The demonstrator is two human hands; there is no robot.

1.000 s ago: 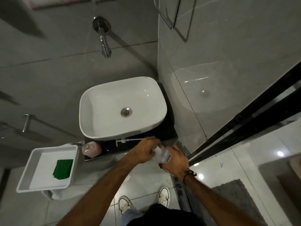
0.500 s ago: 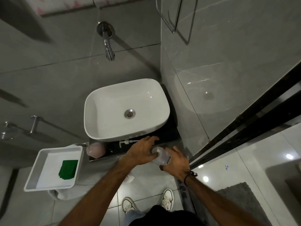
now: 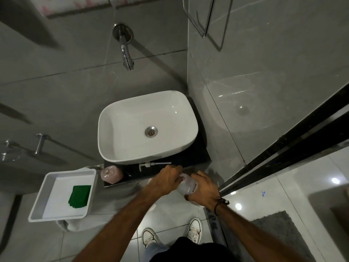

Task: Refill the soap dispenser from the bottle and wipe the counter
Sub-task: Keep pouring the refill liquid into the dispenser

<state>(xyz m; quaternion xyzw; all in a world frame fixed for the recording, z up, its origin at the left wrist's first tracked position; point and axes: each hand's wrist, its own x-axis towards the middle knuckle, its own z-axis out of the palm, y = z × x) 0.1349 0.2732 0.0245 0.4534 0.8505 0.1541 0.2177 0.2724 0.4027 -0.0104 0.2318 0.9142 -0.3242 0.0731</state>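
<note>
A clear plastic refill bottle (image 3: 186, 185) is held in front of the counter's edge. My right hand (image 3: 204, 188) grips its body, and my left hand (image 3: 166, 179) is closed over its top end. A pink soap dispenser (image 3: 111, 173) stands open-topped on the black counter (image 3: 200, 157) at the left front. Its white pump head (image 3: 151, 164) with a long tube lies flat on the counter just below the white basin (image 3: 147, 125). A green cloth (image 3: 80, 193) lies in a white tray (image 3: 39, 205) to the left.
A chrome wall tap (image 3: 126, 52) juts out above the basin. Grey tiled walls close in behind and to the right. The tray rests on a white stand left of the counter. A grey mat (image 3: 283, 237) lies on the floor at the right, my shoes below.
The view has drifted so the scene sits a little lower and to the right. Both hands stay on the bottle, with my left hand shifting slightly over its top.
</note>
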